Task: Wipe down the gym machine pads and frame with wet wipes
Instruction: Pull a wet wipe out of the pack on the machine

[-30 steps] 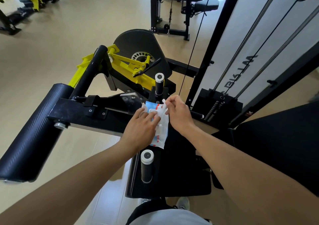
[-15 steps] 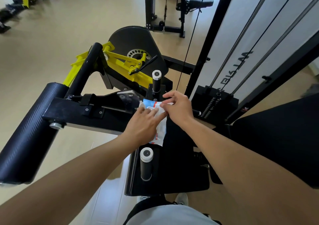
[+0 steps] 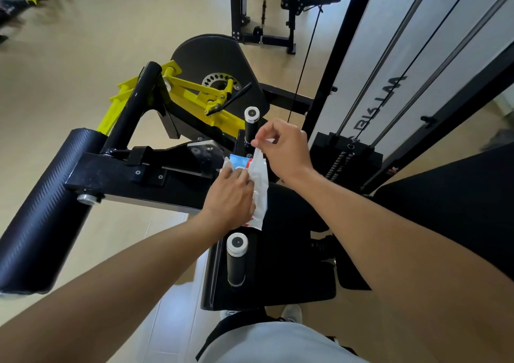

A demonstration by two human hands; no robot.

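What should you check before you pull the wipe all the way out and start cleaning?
1. Left hand holds the pack steady: ok.
2. Right hand pinches the wipe: ok.
3. Wipe fully out of the pack: not ok, only its top is drawn up.
4. Pack resting on the seat pad: cannot tell, the left hand hides its underside.
5. Wipe is wet enough: cannot tell.
6. Roller pad within reach and uncovered: ok, it sits to the left with nothing on it.
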